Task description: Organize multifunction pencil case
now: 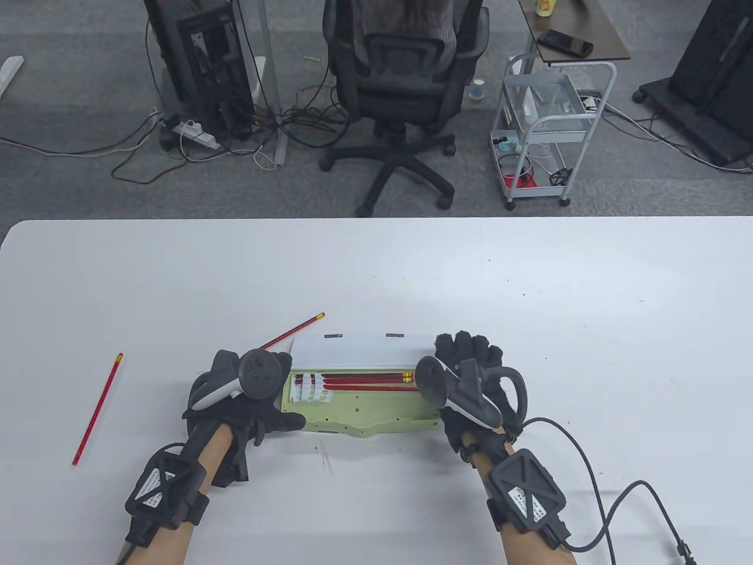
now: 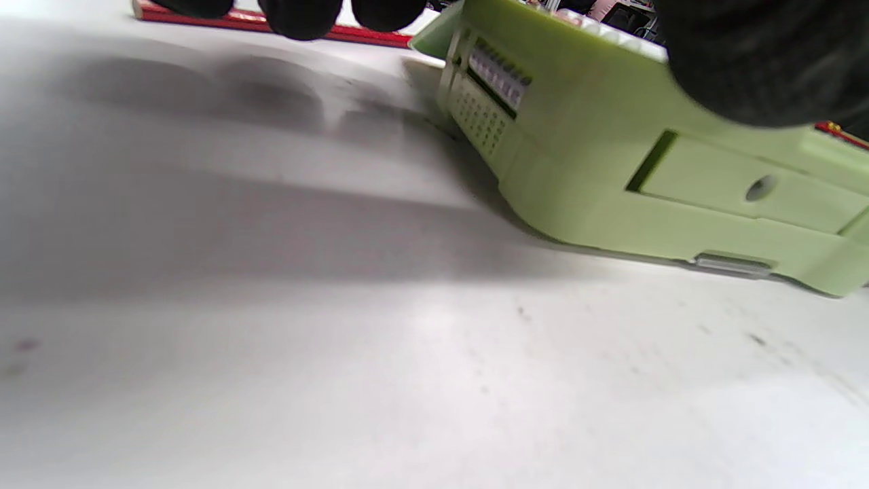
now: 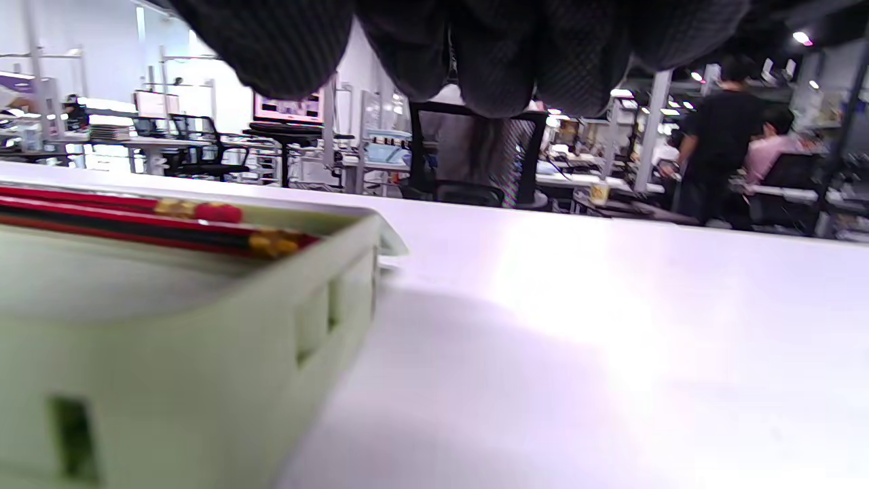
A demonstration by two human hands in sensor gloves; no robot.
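Now, far left on the table (image 1: 529, 282), one loose pencil (image 1: 97, 409) is seen lying well apart from the case. Next, the left hand (image 1: 235, 406) is placed at the case's left end, thumb laid along the front edge, fingers loosely curled, nothing pinched. A second pencil (image 1: 293, 332) lies just behind it. The green pencil case (image 1: 359, 412) is held open at centre, lid up, several red pencils (image 1: 365, 381) already bedded inside. The right hand (image 1: 470, 376) rests at the right end; its grip cannot be told. The case should be steadied by one hand while the nearer pencil is fetched and laid parallel.
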